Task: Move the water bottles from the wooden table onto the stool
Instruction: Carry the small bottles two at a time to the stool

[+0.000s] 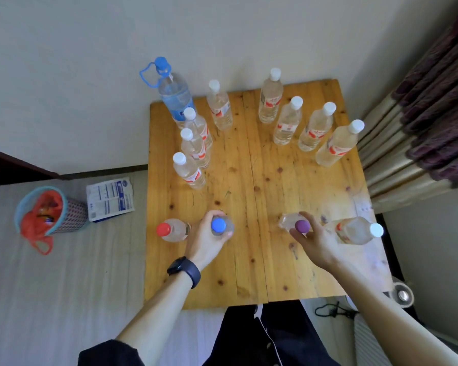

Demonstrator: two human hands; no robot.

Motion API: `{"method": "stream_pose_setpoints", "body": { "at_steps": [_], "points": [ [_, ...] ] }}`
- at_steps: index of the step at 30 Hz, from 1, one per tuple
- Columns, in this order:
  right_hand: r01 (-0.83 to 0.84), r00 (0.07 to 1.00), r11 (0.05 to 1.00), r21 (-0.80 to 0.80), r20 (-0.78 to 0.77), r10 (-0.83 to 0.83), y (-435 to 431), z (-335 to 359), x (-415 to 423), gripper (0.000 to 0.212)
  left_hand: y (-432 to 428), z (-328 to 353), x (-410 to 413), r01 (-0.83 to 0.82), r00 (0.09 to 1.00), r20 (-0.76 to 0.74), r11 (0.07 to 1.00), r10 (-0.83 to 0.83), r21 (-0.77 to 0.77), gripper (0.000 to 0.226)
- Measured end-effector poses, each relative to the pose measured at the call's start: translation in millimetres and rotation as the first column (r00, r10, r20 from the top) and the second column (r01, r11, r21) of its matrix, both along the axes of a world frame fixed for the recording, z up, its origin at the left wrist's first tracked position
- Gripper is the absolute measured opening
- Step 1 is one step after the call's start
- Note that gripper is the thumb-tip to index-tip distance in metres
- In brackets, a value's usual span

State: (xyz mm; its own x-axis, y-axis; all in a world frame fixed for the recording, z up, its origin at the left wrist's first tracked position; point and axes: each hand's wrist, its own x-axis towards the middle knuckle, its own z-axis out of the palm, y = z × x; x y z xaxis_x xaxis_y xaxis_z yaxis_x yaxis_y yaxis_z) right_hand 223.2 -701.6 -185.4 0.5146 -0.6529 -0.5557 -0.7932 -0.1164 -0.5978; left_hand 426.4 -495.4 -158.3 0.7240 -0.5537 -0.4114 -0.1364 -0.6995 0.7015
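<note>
Blue-capped bottle (218, 225): clear, upright, near-left part of the wooden tabletop (249, 186). The left grip (205, 243) is curled round its shoulder below the cap, with fingertips showing on both sides.

Purple-capped bottle (302, 225): clear, near-centre of the tabletop. The right grip (316, 240) pinches it at the neck between thumb and fingers. Whether either bottle's base touches the wood cannot be told.

Red-capped bottle (164, 229): upright at the near-left edge, just beside the left grip and untouched.

White-capped bottle (354, 230): red label, near-right edge, just beside the right grip.

Left row of three white-capped bottles (193, 149): red labels, standing close together along the left edge.

Large blue-handled bottle (175, 96): far-left corner, behind that row.

Single white-capped bottle (220, 107): far side, left of centre.

Right group of four white-capped bottles (302, 122): far-right area, each standing apart.

Black wristwatch (184, 270): on the left wrist.

Mesh basket (69, 215): on the floor left of the tabletop, holding a red plastic bag (37, 220).

Printed packet (110, 198): on the floor beside the basket.

Curtain (428, 114): hanging at the right.
</note>
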Motion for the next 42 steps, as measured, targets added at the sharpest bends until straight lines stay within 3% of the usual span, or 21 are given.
{"method": "stream_pose_setpoints", "body": {
  "at_steps": [4,9,15,21,28,35,42],
  "points": [
    [-0.090,0.996,0.994,0.063,-0.015,0.091,13.8,-5.1,-4.1,0.057,-6.2,0.0,-21.9,0.131,0.991,-0.024,0.991,-0.132,-0.004,0.040],
    [-0.099,0.995,0.995,0.018,0.027,0.099,26.4,-7.7,-6.3,0.061,-11.0,-4.8,-39.2,0.146,0.989,-0.004,0.988,-0.146,-0.043,0.040],
    [0.045,0.998,0.997,0.056,0.040,-0.047,30.8,-11.1,2.7,0.105,-15.4,-23.7,-39.9,0.120,0.983,-0.135,0.993,-0.122,-0.023,0.071],
    [0.130,0.989,0.992,-0.001,0.066,-0.130,48.6,-19.1,10.2,0.062,-22.7,-25.0,-33.7,0.158,0.982,-0.112,0.986,-0.151,0.050,0.057],
    [0.282,0.955,0.959,-0.033,0.108,-0.277,78.1,0.6,-28.0,0.059,-12.9,-17.0,-37.8,0.290,0.957,-0.060,0.952,-0.285,0.102,0.052],
    [0.459,0.882,0.879,-0.127,0.187,-0.433,128.9,37.7,-99.3,0.058,-24.0,4.8,-78.1,0.634,0.770,0.000,0.766,-0.638,0.103,0.053],
    [0.652,0.755,0.710,-0.264,0.147,-0.639,204.2,59.5,-189.0,0.055,-43.7,25.8,-169.8,0.920,0.388,0.132,0.393,-0.912,0.012,0.056]
  ]
}}
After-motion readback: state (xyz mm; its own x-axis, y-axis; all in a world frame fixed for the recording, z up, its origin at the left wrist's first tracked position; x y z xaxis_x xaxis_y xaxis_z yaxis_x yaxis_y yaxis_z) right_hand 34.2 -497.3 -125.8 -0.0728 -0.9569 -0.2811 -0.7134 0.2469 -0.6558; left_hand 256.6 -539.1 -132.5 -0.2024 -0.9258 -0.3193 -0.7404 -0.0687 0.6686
